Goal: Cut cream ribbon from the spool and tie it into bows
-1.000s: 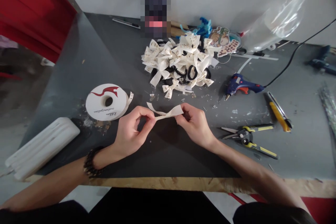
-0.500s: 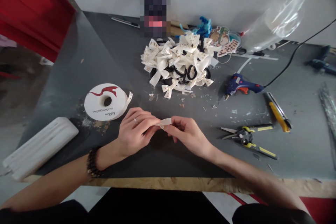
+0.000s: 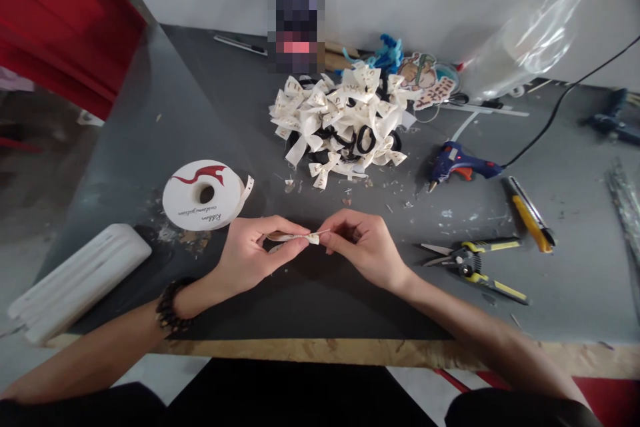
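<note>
Between my hands is a short piece of cream ribbon [image 3: 313, 238] with small printed marks. My left hand [image 3: 257, 250] pinches it between thumb and fingers, and part of the ribbon shows inside that grip. From the other side, my right hand [image 3: 363, 245] pinches the ribbon's right end, its other fingers curled in. Just beyond lies a heap of cream printed ribbon bows [image 3: 345, 113] with black hair ties among them. A white ribbon spool [image 3: 195, 207] lies flat up and left of my left hand, its loose ribbon end sticking out on the right.
Right of my hands lie yellow-and-black snips [image 3: 470, 260], a yellow utility knife [image 3: 533, 217] and a blue glue gun [image 3: 463, 163] with a black cord. A white oblong device [image 3: 80, 283] lies at left. Clear plastic wrap [image 3: 530, 47] stands at the back right.
My left hand has turned and opened its grip outward, showing ribbon between thumb and fingers. The ribbon is now pinched narrower between both hands. My right hand has shifted slightly right.
</note>
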`<action>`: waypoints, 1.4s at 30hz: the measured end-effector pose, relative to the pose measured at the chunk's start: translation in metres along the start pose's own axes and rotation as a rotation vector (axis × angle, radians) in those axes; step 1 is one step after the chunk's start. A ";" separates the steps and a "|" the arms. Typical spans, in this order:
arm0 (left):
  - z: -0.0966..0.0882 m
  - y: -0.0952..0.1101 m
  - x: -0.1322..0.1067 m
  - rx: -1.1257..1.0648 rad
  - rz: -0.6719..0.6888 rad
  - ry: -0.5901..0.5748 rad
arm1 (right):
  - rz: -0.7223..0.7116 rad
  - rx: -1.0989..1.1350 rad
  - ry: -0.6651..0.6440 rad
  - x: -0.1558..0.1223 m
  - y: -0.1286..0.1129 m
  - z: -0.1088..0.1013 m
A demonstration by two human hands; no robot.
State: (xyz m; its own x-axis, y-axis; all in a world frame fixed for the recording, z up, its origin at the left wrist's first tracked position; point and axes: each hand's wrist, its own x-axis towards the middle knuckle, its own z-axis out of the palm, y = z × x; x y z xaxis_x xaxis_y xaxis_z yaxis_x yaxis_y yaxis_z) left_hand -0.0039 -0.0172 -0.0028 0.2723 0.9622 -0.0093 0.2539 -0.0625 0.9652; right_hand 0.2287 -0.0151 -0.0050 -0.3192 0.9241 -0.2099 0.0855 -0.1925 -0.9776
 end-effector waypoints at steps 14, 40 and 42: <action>-0.001 -0.005 0.001 0.067 -0.023 0.187 | 0.092 -0.178 -0.004 -0.004 -0.014 -0.003; -0.002 -0.003 -0.002 0.040 -0.037 -0.079 | -0.518 -0.466 0.068 -0.008 -0.013 0.001; -0.002 -0.005 -0.001 -0.026 -0.075 -0.115 | -0.518 -0.455 0.078 -0.009 -0.013 0.003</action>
State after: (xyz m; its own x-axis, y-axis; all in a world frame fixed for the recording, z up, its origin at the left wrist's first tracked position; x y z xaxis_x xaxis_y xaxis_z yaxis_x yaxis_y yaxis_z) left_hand -0.0071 -0.0178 -0.0068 0.3583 0.9271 -0.1103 0.2540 0.0169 0.9671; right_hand 0.2274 -0.0216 0.0092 -0.3582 0.8839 0.3007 0.3328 0.4218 -0.8434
